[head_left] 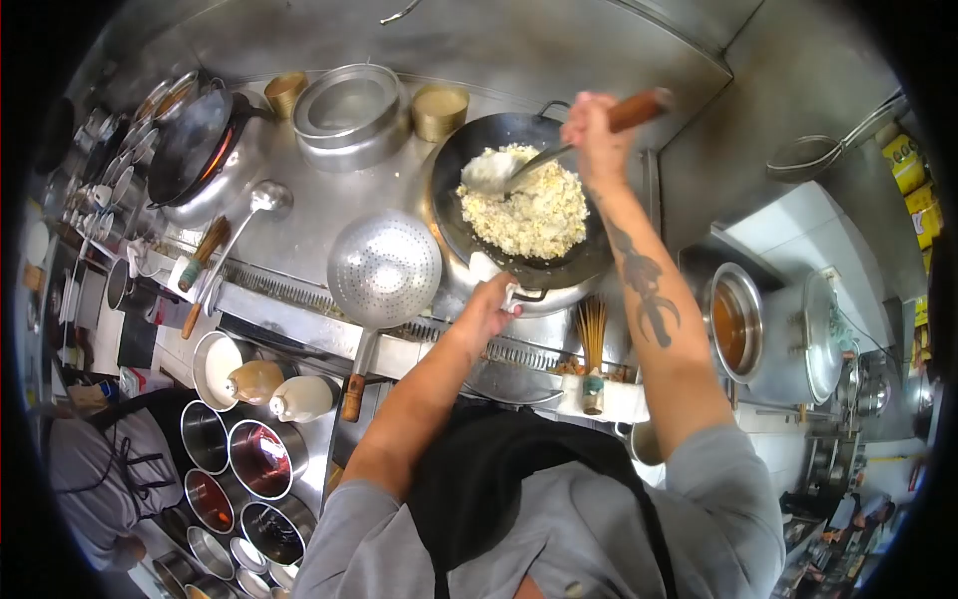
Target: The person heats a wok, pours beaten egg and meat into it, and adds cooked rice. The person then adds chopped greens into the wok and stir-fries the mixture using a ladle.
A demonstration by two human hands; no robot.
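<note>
1. The wok (469, 140) sits on the metal range, with pale, yellow-flecked rice (544, 215) heaped across its middle.
2. The right hand (599, 135), above the upper right side of the wok, is closed around the wooden handle of a metal ladle (489, 174). The ladle's head rests among the rice, left of the wok's middle, with white clumps on it.
3. The left hand (489, 304) is at the near edge of the wok, its fingers curled on a white cloth (485, 267) beside the near loop handle; whether they also grip the metal loop, I cannot tell.
4. Just left of the wok lies a perforated strainer (385, 268), its wooden handle pointing toward the person.
5. A bamboo brush (591, 339) stands on the near side of the wok, toward the right.
6. Beyond the wok's upper left edge are a brass-coloured container (440, 112) and a wide metal pot (349, 105).
7. Well right of the wok, another pot (735, 329) holds orange-brown liquid.
</note>
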